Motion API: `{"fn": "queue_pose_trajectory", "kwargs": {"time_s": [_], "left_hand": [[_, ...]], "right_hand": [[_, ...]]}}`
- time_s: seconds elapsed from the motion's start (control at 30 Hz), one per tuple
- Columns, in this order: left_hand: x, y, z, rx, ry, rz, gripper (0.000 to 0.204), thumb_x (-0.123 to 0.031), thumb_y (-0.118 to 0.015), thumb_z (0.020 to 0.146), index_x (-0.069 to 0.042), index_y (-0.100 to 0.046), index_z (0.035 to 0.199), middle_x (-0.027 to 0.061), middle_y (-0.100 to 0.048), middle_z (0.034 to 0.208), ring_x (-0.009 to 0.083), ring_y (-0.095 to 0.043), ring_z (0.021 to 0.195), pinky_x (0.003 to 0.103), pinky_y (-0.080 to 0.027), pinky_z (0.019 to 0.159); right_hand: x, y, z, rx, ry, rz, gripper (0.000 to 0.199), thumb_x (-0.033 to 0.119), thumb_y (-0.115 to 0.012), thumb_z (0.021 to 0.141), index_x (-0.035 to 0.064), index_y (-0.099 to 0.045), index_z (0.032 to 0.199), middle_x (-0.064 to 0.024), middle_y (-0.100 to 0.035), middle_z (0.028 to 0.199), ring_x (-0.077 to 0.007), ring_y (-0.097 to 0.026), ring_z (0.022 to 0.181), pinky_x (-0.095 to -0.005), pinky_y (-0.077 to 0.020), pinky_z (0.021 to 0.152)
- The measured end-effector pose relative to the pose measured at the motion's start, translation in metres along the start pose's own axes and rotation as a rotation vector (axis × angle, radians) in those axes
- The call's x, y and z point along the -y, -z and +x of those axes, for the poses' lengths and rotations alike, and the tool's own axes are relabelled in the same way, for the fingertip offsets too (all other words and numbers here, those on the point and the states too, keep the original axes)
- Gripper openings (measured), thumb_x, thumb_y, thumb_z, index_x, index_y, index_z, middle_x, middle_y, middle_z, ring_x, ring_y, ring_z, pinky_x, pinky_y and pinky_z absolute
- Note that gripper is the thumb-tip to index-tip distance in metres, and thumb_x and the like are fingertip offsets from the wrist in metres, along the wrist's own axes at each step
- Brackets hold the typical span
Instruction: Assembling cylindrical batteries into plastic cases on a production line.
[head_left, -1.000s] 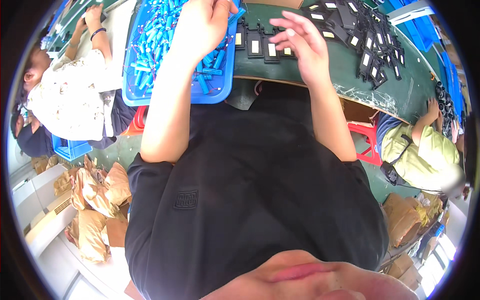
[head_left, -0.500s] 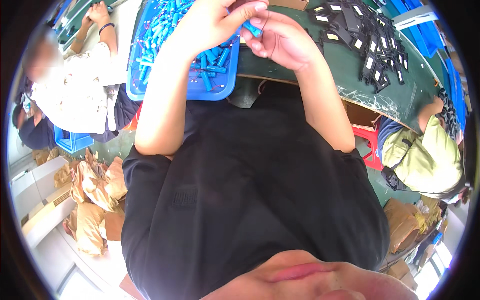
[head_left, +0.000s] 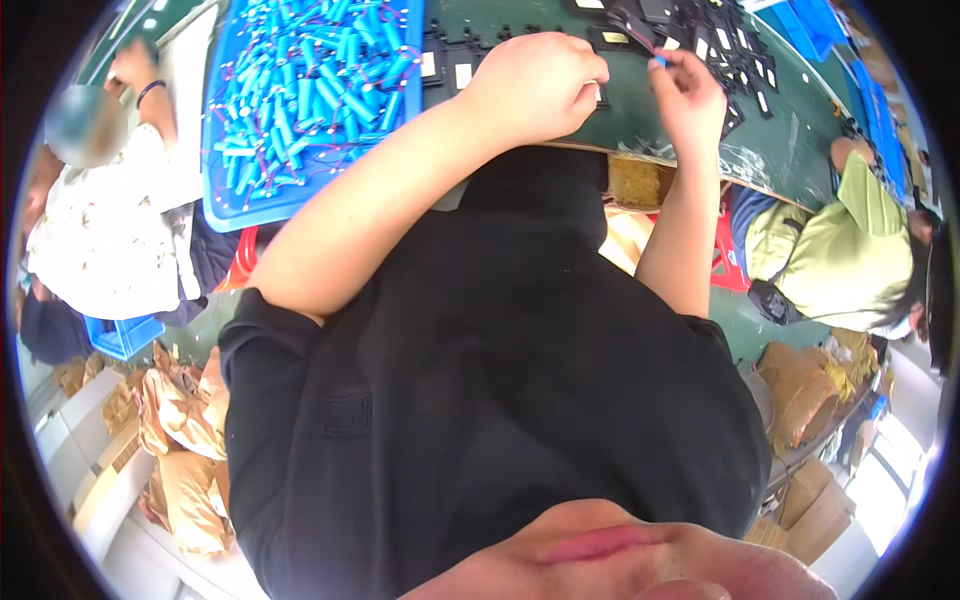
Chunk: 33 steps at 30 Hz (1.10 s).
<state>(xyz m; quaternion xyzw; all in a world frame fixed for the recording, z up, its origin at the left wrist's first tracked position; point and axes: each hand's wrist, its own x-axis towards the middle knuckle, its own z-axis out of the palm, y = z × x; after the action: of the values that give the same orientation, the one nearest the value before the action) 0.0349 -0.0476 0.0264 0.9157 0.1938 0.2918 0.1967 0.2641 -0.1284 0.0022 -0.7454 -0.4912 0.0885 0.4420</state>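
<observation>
Across the table's near edge my left hand [head_left: 540, 88] is closed, fingers curled down beside black plastic pieces; whatever it grips is hidden beneath it. Further right, my right hand [head_left: 692, 98] pinches a small blue cylindrical battery [head_left: 658, 62] between thumb and fingers, and only its end shows. Dark wires appear to run up from it. To the left of my hands, a blue tray [head_left: 228, 214] holds a heap of blue cylindrical batteries [head_left: 330, 95] with thin red and dark wires.
Black plastic cases [head_left: 745, 60] with pale labels lie piled on the green table [head_left: 800, 150], beyond my right hand. One person [head_left: 110, 225] sits at left, another [head_left: 850, 240] at right. Paper sacks [head_left: 190, 490] and a blue crate [head_left: 122, 336] stand on the left.
My hands were together near the tray with a blue battery between them. Both have moved right and come apart; the left has turned down over the table, and the right holds the battery.
</observation>
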Motion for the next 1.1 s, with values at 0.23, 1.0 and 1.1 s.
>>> {"fn": "queue_pose_trajectory", "kwargs": {"time_s": [0.23, 1.0, 1.1], "left_hand": [[0.008, -0.049, 0.028, 0.374, -0.059, 0.348, 0.013, -0.007, -0.065, 0.083, -0.001, -0.075, 0.089, 0.0145, -0.074, 0.098, 0.0335, -0.074, 0.096, 0.044, -0.061, 0.091], [-0.005, -0.040, 0.050, 0.375, -0.487, 0.593, 0.010, -0.002, -0.068, 0.085, -0.002, -0.078, 0.086, 0.0121, -0.077, 0.098, 0.0241, -0.078, 0.087, 0.037, -0.064, 0.070], [-0.020, -0.029, 0.062, 0.802, -0.127, 0.559, 0.013, -0.005, -0.062, 0.091, -0.002, -0.066, 0.103, 0.0177, -0.067, 0.108, 0.0229, -0.073, 0.092, 0.040, -0.059, 0.080]], "right_hand": [[-0.022, 0.011, -0.046, 0.024, -0.056, -0.298, 0.026, 0.027, -0.079, 0.090, 0.0050, -0.076, 0.105, -0.0057, -0.063, 0.061, -0.0186, -0.063, 0.055, -0.0350, -0.0510, 0.058], [-0.029, 0.034, -0.050, 0.152, 0.207, -0.160, 0.049, 0.017, -0.080, 0.082, 0.0111, -0.069, 0.130, -0.0053, -0.068, 0.116, -0.0188, -0.055, 0.059, -0.0316, -0.0499, 0.063], [-0.033, 0.034, -0.051, 0.175, 0.236, -0.177, 0.041, 0.017, -0.080, 0.084, 0.0091, -0.073, 0.124, -0.0051, -0.069, 0.115, -0.0182, -0.056, 0.058, -0.0311, -0.0497, 0.063]]}}
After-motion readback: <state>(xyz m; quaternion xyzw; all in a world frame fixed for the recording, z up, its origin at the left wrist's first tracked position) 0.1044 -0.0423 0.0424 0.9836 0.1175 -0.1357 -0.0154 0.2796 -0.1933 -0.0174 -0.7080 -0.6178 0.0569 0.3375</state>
